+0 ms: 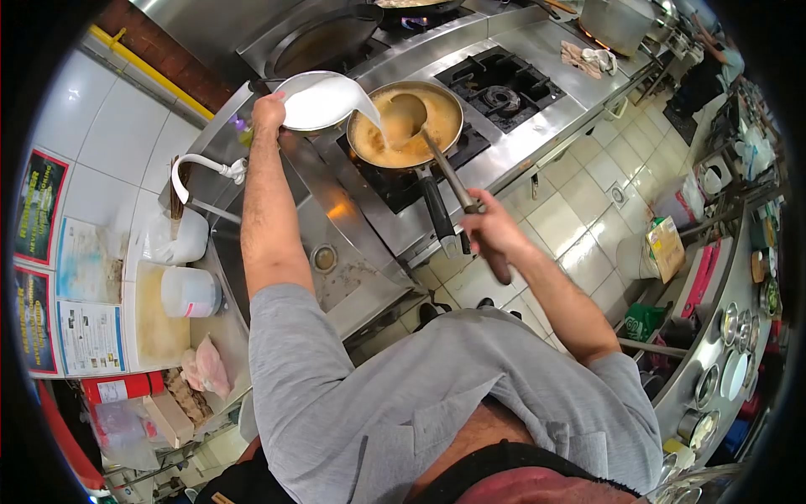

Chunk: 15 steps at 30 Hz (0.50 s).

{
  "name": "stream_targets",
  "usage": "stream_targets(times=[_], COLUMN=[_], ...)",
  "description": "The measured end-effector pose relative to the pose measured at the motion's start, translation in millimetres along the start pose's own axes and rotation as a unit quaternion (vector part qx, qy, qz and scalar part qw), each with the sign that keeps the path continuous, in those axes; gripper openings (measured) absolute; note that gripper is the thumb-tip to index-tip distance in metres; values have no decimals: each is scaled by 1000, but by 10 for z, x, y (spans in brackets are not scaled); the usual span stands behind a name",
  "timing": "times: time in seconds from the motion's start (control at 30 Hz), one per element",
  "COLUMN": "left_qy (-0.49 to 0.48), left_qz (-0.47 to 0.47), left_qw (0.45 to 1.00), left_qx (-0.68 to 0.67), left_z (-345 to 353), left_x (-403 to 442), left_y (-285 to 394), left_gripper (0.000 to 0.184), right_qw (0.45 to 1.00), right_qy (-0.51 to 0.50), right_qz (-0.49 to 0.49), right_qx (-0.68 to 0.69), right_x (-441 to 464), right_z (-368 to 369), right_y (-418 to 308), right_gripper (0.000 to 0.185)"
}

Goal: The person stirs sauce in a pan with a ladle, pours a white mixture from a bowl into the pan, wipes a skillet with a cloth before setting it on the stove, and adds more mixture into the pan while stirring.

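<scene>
My left hand (269, 112) grips the rim of a metal bowl (319, 101) of white liquid, tilted to the right. A white stream (369, 113) runs from its lip into a frying pan (459, 113) on the stove. Brownish-orange liquid (399, 147) fills the pan, and the round head of a ladle (408, 115) is in it. My right hand (495, 227) is closed round the ladle's handle. Close by on its left, the pan's black handle (437, 206) points towards me, and I am not holding it.
An unlit burner (501, 97) lies right of the pan. Behind are a dark wok (323, 46) and a large pot (617, 25). Cloths (590, 60) rest near the stove's edge. A sink (327, 277) with a white tap (197, 164) is at left. Far right, a person (718, 63) stands.
</scene>
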<state>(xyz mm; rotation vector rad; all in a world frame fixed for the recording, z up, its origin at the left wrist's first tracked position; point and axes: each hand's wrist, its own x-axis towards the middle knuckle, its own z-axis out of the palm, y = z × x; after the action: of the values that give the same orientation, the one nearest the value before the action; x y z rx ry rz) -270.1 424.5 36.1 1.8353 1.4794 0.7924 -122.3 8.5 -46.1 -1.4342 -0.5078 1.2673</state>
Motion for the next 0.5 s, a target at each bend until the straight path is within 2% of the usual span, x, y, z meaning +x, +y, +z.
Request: stream_targets(times=[0.03,0.07,0.13,0.2,0.27,0.33,0.4,0.43,0.5], left_qy=[-2,2,9,4,3,6,-1,1,12], left_qz=[0,1,2,0,-2,-5,-13,-14,-10], left_qw=[1000,1000,1000,1000,1000,1000,1000,1000,1000], left_qx=[1,2,4,-1,3,6,6,7,16], left_z=[16,28,14,25,30,21,16,18,15], left_x=[-4,4,15,-42,-84,-101,-118,-134,-157], left_y=[-13,-16,19,45,79,100,108,116,126], left_gripper=[36,37,38,38,38,37,38,38,37], right_qw=[999,999,998,968,908,969,1000,999,1000], right_qy=[15,8,-10,-24,-135,-71,-10,5,10], right_qz=[-18,-5,29,85,111,59,5,3,8], right_qx=[-48,-36,62,235,381,228,3,-46,7], right_x=[-12,-54,-193,-232,-3,42,33,55,-60], right_z=[121,202,282,123,-209,-260,-111,8,263], right_y=[113,164,-55,-313,-252,-175,-15,111,145], right_gripper=[65,65,63,56,46,45,53,66,67])
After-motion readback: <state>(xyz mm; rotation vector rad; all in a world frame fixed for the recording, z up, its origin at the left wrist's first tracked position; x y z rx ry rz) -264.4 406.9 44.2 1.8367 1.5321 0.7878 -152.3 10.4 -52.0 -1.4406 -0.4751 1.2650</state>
